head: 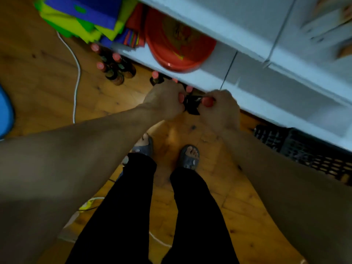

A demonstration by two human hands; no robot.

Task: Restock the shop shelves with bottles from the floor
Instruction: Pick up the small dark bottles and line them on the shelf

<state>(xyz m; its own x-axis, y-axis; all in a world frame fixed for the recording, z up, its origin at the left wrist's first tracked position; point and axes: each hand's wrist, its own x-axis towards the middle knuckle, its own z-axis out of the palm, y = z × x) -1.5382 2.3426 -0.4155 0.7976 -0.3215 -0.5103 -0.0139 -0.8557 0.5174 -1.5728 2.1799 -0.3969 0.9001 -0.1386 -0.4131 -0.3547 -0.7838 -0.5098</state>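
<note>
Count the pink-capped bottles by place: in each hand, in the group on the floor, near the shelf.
Held in the left hand: 1 bottle
Held in the right hand: 1 bottle
Standing in the floor group at the left: 3
Behind the hands, by the shelf edge: 3 caps, one barely showing
Total: 8

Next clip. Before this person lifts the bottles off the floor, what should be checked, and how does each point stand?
1. Left hand grips dark glass bottle with pink cap: ok.
2. Right hand grips second pink-capped bottle: ok.
3. Headroom under white shelf edge, close above both hands: not ok, probably pull back first.
4. Free shelf space beside round red plastic tray: cannot tell.
5. Remaining upright bottles on wooden floor, apart from the hands: ok.
</note>
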